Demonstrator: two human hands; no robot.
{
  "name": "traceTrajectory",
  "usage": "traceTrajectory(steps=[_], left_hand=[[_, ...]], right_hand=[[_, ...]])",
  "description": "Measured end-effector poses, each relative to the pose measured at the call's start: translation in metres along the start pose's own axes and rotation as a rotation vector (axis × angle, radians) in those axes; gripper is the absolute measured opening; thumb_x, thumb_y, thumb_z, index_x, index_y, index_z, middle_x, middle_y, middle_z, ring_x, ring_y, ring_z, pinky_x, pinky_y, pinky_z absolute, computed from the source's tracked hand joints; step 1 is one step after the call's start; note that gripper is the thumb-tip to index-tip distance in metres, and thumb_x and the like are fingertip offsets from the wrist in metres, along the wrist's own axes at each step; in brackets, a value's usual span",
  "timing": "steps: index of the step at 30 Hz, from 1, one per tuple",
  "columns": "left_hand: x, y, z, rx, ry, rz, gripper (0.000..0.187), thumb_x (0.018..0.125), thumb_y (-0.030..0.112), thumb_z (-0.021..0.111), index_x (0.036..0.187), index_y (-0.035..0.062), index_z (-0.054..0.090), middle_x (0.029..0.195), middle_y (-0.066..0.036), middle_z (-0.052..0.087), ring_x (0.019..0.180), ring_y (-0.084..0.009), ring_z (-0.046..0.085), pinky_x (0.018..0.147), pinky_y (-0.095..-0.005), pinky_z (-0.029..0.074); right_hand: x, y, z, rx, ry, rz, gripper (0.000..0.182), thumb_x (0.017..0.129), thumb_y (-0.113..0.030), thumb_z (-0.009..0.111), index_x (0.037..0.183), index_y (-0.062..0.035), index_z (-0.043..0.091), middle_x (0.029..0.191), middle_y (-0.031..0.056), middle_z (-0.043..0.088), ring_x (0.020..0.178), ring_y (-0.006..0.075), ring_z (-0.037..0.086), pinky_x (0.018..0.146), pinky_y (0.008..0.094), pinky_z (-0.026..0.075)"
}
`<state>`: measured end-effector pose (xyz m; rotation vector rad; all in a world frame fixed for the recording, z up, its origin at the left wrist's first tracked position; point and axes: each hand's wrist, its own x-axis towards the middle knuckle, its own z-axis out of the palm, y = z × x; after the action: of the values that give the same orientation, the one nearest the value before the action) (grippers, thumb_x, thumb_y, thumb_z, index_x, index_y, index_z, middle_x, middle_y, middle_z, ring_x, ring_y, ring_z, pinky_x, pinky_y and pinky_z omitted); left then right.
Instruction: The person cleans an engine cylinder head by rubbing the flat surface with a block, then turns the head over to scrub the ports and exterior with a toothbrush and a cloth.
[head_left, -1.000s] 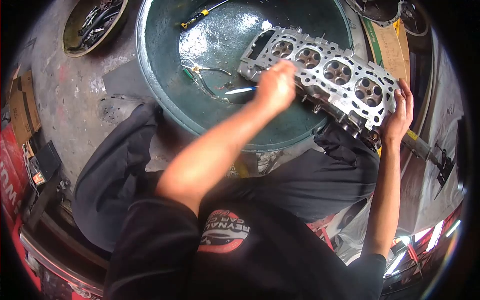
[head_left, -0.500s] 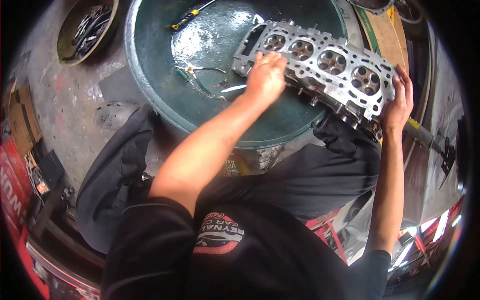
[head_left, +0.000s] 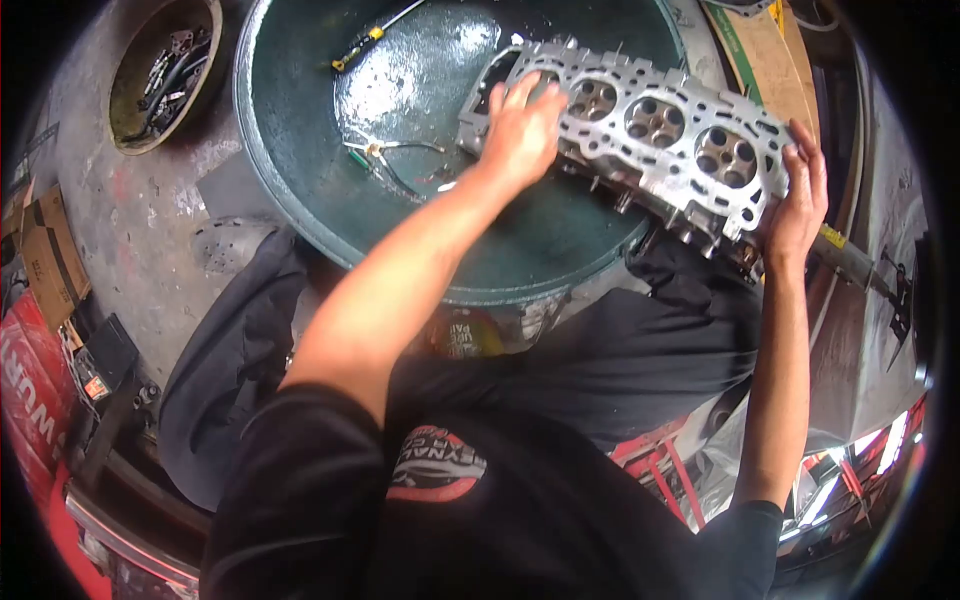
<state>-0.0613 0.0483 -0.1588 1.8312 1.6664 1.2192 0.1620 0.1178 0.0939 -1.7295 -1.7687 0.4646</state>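
Green wash basin [head_left: 300,150], silvery four-chamber cylinder head [head_left: 650,140] tilted on rim, left hand [head_left: 520,125] flat, right hand [head_left: 800,200] gripping its end

The green basin [head_left: 300,190] is the landmark: its wet floor lies bare along the near side and the left wall, wide enough for a hand to pass. Toward the basin's middle, pliers [head_left: 385,155] lie on the floor, and a yellow-handled screwdriver [head_left: 365,40] lies near the far rim. The cylinder head [head_left: 650,140] spans the basin's right half and overhangs the right rim, blocking that side, with the left hand [head_left: 520,125] pressed on its left end and the right hand [head_left: 797,200] gripping its right end.
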Motion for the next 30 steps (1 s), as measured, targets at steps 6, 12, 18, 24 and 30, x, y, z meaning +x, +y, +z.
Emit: traceTrajectory(steps=[6,12,18,24,30], left_hand=[[-0.043,0.014,-0.032,-0.054,-0.132,-0.077,0.030,0.089,0.003,0.061,0.118,0.0067,0.069,0.129,-0.017,0.065,0.128,-0.0387,0.053,0.108,-0.0557,0.037],[0.052,-0.015,0.018,-0.046,-0.005,-0.057,0.028,0.093,0.012,0.054,0.116,0.0108,0.070,0.114,-0.016,0.071,0.124,-0.0373,0.056,0.105,-0.0483,0.043],[0.009,-0.067,-0.035,-0.257,0.467,-0.748,0.036,0.092,0.009,0.051,0.125,0.0061,0.065,0.105,-0.022,0.071,0.098,-0.0289,0.070,0.086,-0.0394,0.054],[0.034,-0.093,-0.105,-0.421,0.755,-0.508,0.030,0.093,-0.001,0.050,0.113,0.0000,0.072,0.106,-0.014,0.073,0.100,-0.0196,0.067,0.092,-0.0288,0.048],[0.041,-0.111,-0.112,-0.650,0.784,-0.635,0.025,0.092,-0.001,0.052,0.104,0.0000,0.074,0.097,-0.012,0.075,0.091,-0.0186,0.068,0.084,-0.0309,0.051]], right_hand=[[0.001,-0.004,0.000,-0.026,-0.015,0.008,0.044,0.092,-0.022,0.056,0.129,0.0013,0.061,0.126,0.0161,0.062,0.117,0.0233,0.058,0.105,0.0335,0.039],[0.000,0.003,-0.003,-0.070,-0.067,-0.037,0.046,0.094,-0.025,0.056,0.134,-0.0043,0.059,0.138,0.0184,0.054,0.130,0.0278,0.049,0.110,0.0363,0.035],[-0.020,-0.072,0.044,-1.471,-0.436,-0.480,0.080,0.095,-0.066,0.045,0.153,-0.0111,0.038,0.163,0.0161,0.024,0.153,0.0336,0.013,0.122,0.0539,0.007],[-0.046,-0.048,0.154,-1.639,-0.623,-0.382,0.094,0.096,-0.072,0.026,0.157,-0.0011,0.020,0.165,0.0168,0.019,0.154,0.0339,0.011,0.123,0.0541,0.005],[-0.051,-0.024,0.223,-1.572,-0.594,-0.372,0.099,0.095,-0.074,0.026,0.156,0.0034,0.019,0.164,0.0216,0.017,0.153,0.0371,0.009,0.122,0.0558,0.003]])
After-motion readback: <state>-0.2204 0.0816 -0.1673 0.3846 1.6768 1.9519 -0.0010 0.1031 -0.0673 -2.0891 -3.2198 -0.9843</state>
